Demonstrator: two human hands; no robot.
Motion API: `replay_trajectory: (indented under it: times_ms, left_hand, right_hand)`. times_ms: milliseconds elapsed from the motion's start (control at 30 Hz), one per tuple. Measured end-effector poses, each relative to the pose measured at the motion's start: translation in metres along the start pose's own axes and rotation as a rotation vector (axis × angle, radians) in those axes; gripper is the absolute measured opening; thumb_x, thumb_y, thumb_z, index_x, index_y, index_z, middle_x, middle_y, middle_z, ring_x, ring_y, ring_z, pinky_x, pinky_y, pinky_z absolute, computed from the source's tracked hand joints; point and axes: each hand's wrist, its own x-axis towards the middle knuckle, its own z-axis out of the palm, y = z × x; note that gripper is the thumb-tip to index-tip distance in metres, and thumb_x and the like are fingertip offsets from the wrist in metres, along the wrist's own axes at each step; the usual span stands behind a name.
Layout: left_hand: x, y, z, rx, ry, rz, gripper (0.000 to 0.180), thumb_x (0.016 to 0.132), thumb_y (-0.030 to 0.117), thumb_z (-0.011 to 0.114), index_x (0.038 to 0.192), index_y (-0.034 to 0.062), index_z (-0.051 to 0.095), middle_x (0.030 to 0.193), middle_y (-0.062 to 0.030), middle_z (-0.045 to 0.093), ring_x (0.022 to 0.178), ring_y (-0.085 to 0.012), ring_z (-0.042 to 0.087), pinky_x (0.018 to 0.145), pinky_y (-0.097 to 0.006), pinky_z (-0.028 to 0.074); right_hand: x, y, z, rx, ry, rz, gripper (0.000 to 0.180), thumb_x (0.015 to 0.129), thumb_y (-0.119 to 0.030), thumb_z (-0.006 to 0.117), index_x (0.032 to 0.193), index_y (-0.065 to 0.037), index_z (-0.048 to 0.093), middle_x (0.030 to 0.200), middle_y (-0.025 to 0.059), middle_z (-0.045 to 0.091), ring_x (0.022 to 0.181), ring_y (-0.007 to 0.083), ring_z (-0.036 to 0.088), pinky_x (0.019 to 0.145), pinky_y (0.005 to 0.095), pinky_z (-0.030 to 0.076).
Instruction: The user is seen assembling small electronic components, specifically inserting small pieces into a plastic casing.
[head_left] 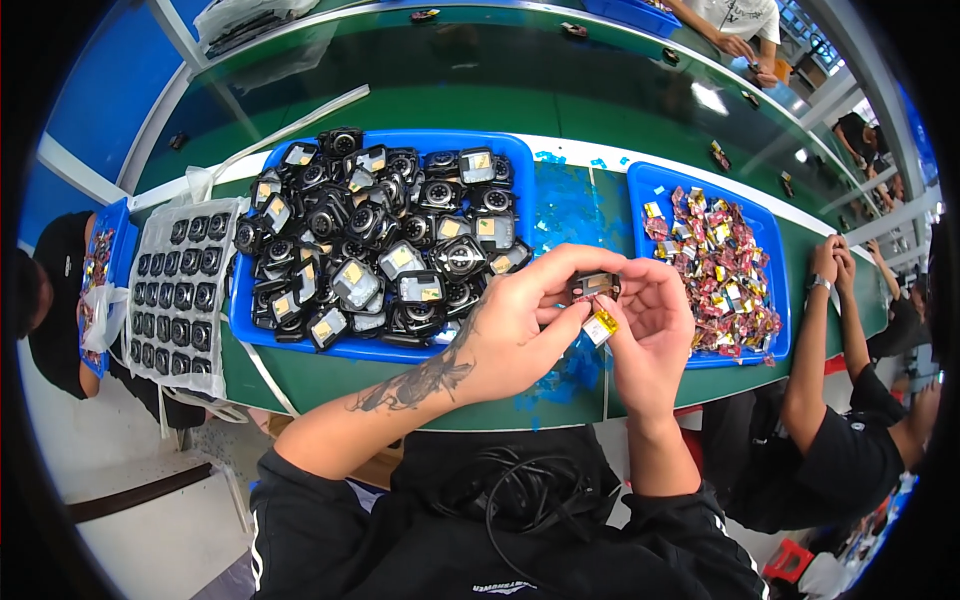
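Observation:
My left hand (525, 318) and my right hand (652, 325) meet over the bench with fingers curled around a small dark watch case (597, 287). Its inner side is partly hidden by the fingers. Between my thumbs, a small silver battery (600, 328) with yellow tape at its top hangs down below the case. Whether it is still joined to the case cannot be made out. To the left, a blue tray (240, 310) is heaped with black watch cases (360, 220). Right of my hands, another blue tray (640, 200) holds many small batteries with reddish flex parts (715, 270).
Far left, a pale sheet tray (140, 300) holds rows of watch cases. Blue scraps (565, 215) litter the green bench between the trays. Beyond runs a green conveyor belt (480, 90) carrying scattered small parts. Co-workers' arms (815, 330) are at the right and the far side.

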Motion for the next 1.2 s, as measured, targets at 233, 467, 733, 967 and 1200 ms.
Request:
replay_trajectory:
  times_ms: [233,467,733,967,1200]
  left_hand:
    - [-0.001,0.001,-0.005,-0.158,0.035,-0.177,0.039,0.094,-0.005,0.047,0.132,0.0013,0.043,0.112,-0.0113,0.063,0.103,-0.0128,0.061,0.086,-0.027,0.05]
    - [0.001,0.01,-0.013,-0.03,0.095,-0.222,0.044,0.095,0.0,0.051,0.136,0.0068,0.035,0.113,-0.0141,0.06,0.097,-0.0113,0.06,0.083,-0.026,0.05]
    - [-0.054,0.136,-0.042,0.477,0.145,0.735,0.006,0.076,0.005,0.066,0.077,-0.0003,0.068,0.072,-0.01,0.067,0.066,-0.0204,0.064,0.057,-0.032,0.051]
    - [-0.097,0.208,-0.001,0.466,0.078,0.56,0.025,0.098,0.031,0.051,0.105,0.0071,0.052,0.092,-0.0102,0.059,0.07,-0.0244,0.054,0.056,-0.033,0.045]
    - [-0.103,0.232,-0.009,0.557,-0.256,0.62,0.023,0.093,0.029,0.057,0.111,0.0146,0.06,0.097,-0.0021,0.062,0.076,-0.0232,0.053,0.057,-0.033,0.047]
  right_hand:
    - [0.0,-0.004,0.006,-0.025,0.001,0.035,0.035,0.082,0.008,0.067,0.113,0.001,0.053,0.098,0.0057,0.061,0.083,0.0073,0.057,0.073,0.0202,0.048]
    - [0.022,-0.021,0.009,-0.151,-0.151,0.064,0.037,0.081,0.006,0.067,0.115,0.0,0.053,0.089,0.0024,0.06,0.077,0.0058,0.056,0.07,0.0191,0.047]
    - [0.223,0.031,-0.006,-0.514,-0.109,0.325,0.042,0.068,-0.007,0.08,0.104,0.001,0.061,0.083,0.0084,0.064,0.072,0.0156,0.059,0.061,0.029,0.046]
    - [0.282,0.099,-0.007,-0.826,-0.05,0.256,0.041,0.064,-0.015,0.085,0.095,-0.002,0.063,0.091,0.0124,0.066,0.082,0.025,0.065,0.072,0.0347,0.052]
    - [0.236,0.068,0.015,-0.996,0.006,-0.308,0.019,0.078,-0.017,0.069,0.092,-0.004,0.068,0.095,0.0166,0.067,0.09,0.033,0.064,0.082,0.0429,0.051]
